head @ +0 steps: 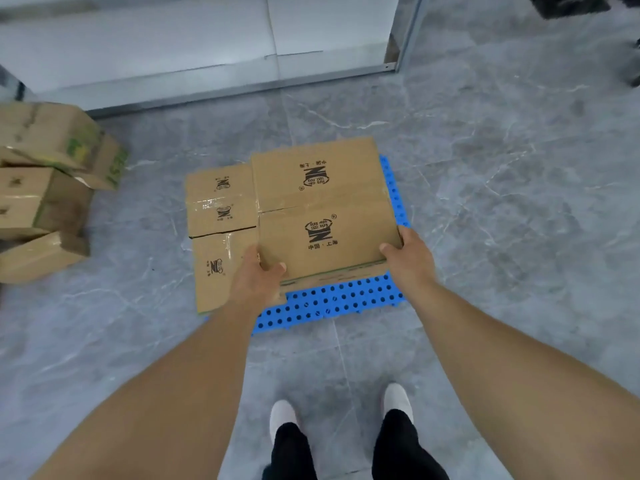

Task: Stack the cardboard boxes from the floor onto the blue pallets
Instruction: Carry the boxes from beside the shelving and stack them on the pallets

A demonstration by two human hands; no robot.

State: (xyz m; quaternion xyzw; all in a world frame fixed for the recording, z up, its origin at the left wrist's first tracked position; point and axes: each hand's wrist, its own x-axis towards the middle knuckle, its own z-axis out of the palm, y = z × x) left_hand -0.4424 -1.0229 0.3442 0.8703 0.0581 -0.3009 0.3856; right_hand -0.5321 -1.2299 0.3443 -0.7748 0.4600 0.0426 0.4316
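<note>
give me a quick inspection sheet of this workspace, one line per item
surface: grey marbled tile floor, with a blue pallet lying flat on it
job's things: large box held over the pallet's right part; two smaller boxes side by side on its left part; loose pile of boxes on the floor at far left
clutter: nothing seen
grippers: left hand grips the large box's near left corner; right hand grips its near right corner
cables: nothing seen
surroundings: white wall panel with metal frame behind; dark object at top right, too cut off to identify
</note>
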